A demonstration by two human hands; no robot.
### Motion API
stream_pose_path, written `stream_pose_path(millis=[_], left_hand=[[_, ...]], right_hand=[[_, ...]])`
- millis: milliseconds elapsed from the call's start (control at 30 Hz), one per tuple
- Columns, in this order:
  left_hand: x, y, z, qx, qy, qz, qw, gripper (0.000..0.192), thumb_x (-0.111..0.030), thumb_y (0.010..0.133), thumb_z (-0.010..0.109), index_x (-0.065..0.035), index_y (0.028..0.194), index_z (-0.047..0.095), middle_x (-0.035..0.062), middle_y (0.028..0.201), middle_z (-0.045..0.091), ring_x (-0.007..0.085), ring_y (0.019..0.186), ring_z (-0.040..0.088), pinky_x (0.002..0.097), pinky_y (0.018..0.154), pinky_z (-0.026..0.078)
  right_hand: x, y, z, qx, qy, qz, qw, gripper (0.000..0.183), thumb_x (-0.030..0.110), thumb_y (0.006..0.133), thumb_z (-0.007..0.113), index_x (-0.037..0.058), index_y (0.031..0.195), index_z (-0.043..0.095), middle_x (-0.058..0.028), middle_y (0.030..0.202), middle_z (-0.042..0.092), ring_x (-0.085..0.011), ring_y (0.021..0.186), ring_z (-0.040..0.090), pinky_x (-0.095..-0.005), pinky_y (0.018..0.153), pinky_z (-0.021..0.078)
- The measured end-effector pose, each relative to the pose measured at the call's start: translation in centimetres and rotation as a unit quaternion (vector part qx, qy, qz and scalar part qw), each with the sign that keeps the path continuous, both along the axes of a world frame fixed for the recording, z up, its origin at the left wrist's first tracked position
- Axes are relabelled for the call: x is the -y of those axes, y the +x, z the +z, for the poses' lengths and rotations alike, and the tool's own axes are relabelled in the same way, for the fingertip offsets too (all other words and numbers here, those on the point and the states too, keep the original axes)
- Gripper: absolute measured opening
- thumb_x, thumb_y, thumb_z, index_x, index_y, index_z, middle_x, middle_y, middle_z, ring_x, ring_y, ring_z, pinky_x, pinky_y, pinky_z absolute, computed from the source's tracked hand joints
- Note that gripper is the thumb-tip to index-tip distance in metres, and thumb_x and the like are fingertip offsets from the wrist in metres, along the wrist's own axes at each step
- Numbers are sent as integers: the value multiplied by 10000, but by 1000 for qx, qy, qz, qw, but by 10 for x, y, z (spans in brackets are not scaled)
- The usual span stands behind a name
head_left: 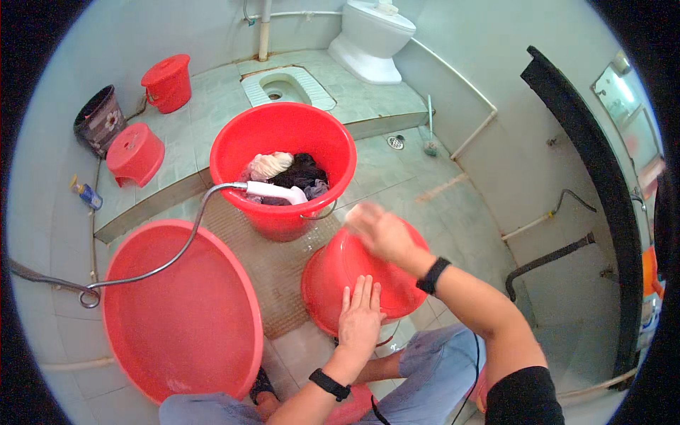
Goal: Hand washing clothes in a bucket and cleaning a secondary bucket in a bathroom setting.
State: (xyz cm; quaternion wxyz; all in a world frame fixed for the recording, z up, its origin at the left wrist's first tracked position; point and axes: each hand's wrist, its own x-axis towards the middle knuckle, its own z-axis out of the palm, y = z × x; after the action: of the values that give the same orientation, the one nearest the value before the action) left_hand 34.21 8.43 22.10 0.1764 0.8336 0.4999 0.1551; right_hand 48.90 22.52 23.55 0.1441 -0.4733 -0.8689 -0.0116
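Observation:
A red plastic bucket [396, 276] is tipped in front of my knees, its outer surface turned towards me. My left hand [361, 316] lies flat against its near side with the fingers spread a little. At the upper part of this bucket, my right hand [385, 234] is blurred. Its fingers close around a small white object [355, 213], too blurred to identify. Just beyond stands an upright red bucket [281, 226] with wet dark and white clothes [297, 172] in it. A white shower head [276, 191] rests across that bucket's near rim.
To the left a large red basin [180, 303] leans on edge, crossed by the metal shower hose [194, 234]. A squat toilet [287, 87] is set in the raised tiled step, near a red stool [135, 151] and a lidded red bucket [169, 87]. A toilet brush [430, 143] stands right.

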Motion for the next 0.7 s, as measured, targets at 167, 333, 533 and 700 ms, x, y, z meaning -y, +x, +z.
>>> stream_pose_path(millis=[167, 333, 533, 700], left_hand=[[3, 5, 2, 21, 17, -15, 1000, 661, -331, 763, 643, -21, 1308, 433, 143, 1412, 363, 281, 1332, 300, 457, 1089, 238], [2, 10, 4, 7, 30, -14, 999, 673, -314, 736, 671, -29, 1301, 444, 145, 1397, 384, 279, 1324, 316, 457, 1083, 254], [-3, -2, 9, 33, 13, 8, 999, 680, -297, 698, 707, -40, 1283, 477, 138, 1380, 416, 270, 1304, 358, 439, 1074, 284], [-2, 3, 13, 71, 12, -13, 997, 674, -265, 687, 723, -42, 1276, 484, 129, 1368, 433, 278, 1290, 379, 443, 1071, 289]], right_hand=[[-40, 42, 0, 53, -189, -358, 913, 304, 256, 858, 530, 188, 1147, 593, -119, 1085, 582, -337, 932, 589, -426, 765, 518], [-14, -16, -2, 119, -60, -64, 989, 302, 238, 797, 562, 203, 1094, 611, -133, 1133, 562, -329, 934, 598, -423, 754, 520], [-3, 31, 5, -46, -95, -233, 967, 322, 347, 858, 526, 163, 1111, 603, -141, 1160, 552, -325, 1026, 559, -429, 819, 495], [57, 100, -4, -89, -110, -340, 930, 362, 398, 895, 501, 133, 1105, 630, -211, 1150, 544, -377, 1042, 538, -449, 838, 473]])
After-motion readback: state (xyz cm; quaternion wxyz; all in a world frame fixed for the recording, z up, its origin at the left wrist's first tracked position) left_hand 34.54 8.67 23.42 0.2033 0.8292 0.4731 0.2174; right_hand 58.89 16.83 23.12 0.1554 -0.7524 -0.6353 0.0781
